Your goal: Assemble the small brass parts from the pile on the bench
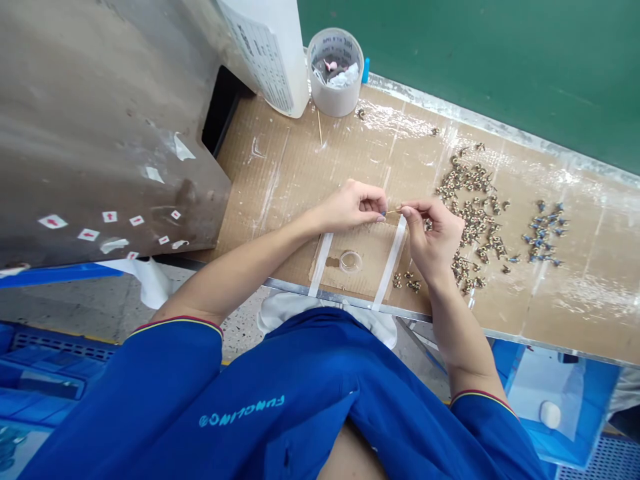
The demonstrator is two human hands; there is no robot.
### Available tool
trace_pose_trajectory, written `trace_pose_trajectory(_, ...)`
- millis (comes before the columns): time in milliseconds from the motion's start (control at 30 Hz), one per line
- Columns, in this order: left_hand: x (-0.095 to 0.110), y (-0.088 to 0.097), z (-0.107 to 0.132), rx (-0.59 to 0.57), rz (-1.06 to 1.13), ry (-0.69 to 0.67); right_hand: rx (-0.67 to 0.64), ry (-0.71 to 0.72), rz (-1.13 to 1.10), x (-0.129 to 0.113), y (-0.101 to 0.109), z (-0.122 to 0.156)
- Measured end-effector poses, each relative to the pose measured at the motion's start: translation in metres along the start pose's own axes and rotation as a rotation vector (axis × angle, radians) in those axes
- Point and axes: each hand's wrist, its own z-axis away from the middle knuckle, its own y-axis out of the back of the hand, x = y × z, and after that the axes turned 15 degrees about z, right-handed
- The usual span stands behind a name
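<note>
Right hand (pixel 433 237) pinches a thin rod (pixel 393 212) beside the left hand (pixel 350 207); brass parts (pixel 473 213) nearby.

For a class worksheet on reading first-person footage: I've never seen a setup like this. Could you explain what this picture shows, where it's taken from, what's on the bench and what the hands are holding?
This is one picture from a camera worn on a person's head, looking down past their blue shirt at their own bare hands; no machine shows. The right hand pinches a thin rod, its tip reaching toward the left hand, whose fingertips hold something too small to make out. Below them is a cardboard-covered bench. On it lie many small brass-coloured parts, a group of blue-and-metal parts, a small clear round dish beside a white tape strip, and a plastic tub holding tissue.
</note>
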Motion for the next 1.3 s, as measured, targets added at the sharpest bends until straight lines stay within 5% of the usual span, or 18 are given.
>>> trace_pose_trajectory(767,0.0013,0.0007,-0.0002,0.004,0.082,0.021,-0.004,0.146,0.064,-0.0027,0.0001,-0.0020)
trace_pose_trajectory(1300,0.0031,0.0022,-0.0010,-0.011,0.086,0.008,-0.034,0.061,0.028,-0.0027,0.0017,-0.0020)
